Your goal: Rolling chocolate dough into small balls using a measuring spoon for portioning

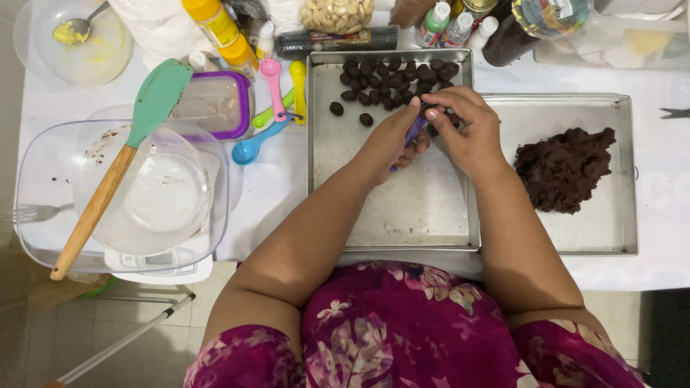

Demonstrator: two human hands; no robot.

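Note:
My left hand (394, 136) grips a purple measuring spoon (415, 131) over the left metal tray (402, 215). My right hand (466, 128) meets it, fingers curled around the spoon's bowl end and a bit of dark dough. Several small dark dough balls (388, 80) lie at the far end of that tray. A lump of dark chocolate dough (564, 169) rests in the right metal tray (611, 230).
At the left stand a large clear bowl (43, 215) with a green wooden-handled spatula (129, 144), a purple-lidded container (219, 104) and coloured measuring spoons (277, 100). Bottles, jars and a bag of nuts (336, 14) line the far edge. A fork (32, 213) lies far left.

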